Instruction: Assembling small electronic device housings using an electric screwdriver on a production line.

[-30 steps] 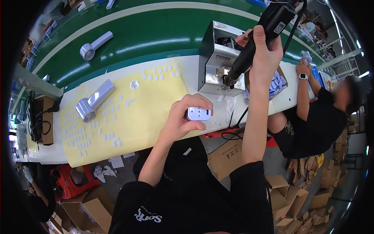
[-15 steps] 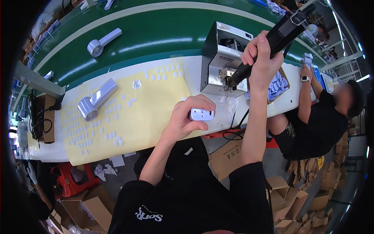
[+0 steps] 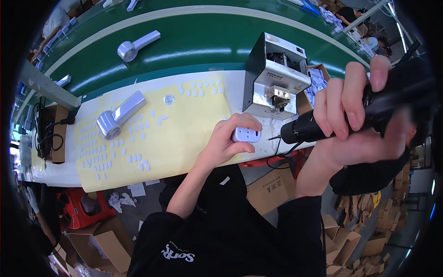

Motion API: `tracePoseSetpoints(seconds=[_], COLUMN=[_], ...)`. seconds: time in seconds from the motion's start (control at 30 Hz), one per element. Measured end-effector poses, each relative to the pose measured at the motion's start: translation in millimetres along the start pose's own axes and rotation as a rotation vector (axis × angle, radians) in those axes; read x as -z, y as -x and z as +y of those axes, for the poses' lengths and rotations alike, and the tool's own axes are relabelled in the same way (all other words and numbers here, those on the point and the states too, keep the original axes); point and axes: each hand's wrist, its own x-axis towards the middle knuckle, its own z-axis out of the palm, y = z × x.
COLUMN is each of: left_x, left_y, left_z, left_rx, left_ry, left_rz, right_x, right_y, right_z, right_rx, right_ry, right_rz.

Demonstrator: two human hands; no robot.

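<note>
Closest to me, my right hand (image 3: 344,111) is wrapped around a black driver (image 3: 304,130), fingers curled over its body, with the thin bit (image 3: 275,138) aimed left; whether a screw sits on its tip is too small for me to tell; my left hand (image 3: 226,145) grips a lilac part (image 3: 247,135) between thumb and fingers, its end face, with small dark holes and a dark slot, turned toward me; the part is held over the near side of the white counter (image 3: 237,92), just beside the bit's tip but, it seems, not touching it; I take the step in hand to be lining the driver up with one of those holes, and the next move calls for a steady left hand and a bit square to the face, since a slanted tip could slip; farther off, a yellow sheet (image 3: 184,154) carries rows of small white pieces (image 3: 130,158) and a lilac fan (image 3: 127,108); beyond my hands stands a metal machine (image 3: 258,78), with a box of lilac pieces (image 3: 316,81) beside it; past the counter, a second fan (image 3: 128,51) lies on the green belt (image 3: 184,51).
</note>
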Motion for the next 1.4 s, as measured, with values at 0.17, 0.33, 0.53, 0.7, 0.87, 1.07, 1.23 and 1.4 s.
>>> tracePoseSetpoints(seconds=[0.17,0.33,0.53,0.7,0.87,1.07,1.23,1.4], left_x=[3,4,5,5,5,4,5,7], left_y=[1,1,1,-2,-1,4,-1,7], left_z=[11,19,17,18,20,18,17,9], left_rx=[0.010,0.100,0.018,0.027,0.045,0.078,0.012,0.124], left_ry=[-0.077,-0.068,-0.115,-0.090,-0.100,-0.110,-0.140,-0.115], left_rz=[0.010,0.005,-0.012,-0.012,-0.006,0.002,0.021,-0.009], right_x=[-20,-33,-39,-40,-45,-53,-54,-46], right_y=[-3,-16,-18,-20,-18,-18,-18,-15], right_z=[10,22,21,22,20,27,27,35], right_rx=[-0.008,-0.024,-0.037,-0.045,-0.046,-0.015,-0.040,-0.063], right_ry=[0.047,0.120,0.209,0.278,0.349,0.390,0.367,-0.036], right_rz=[-0.011,-0.029,-0.045,-0.042,-0.039,-0.009,0.036,0.060])
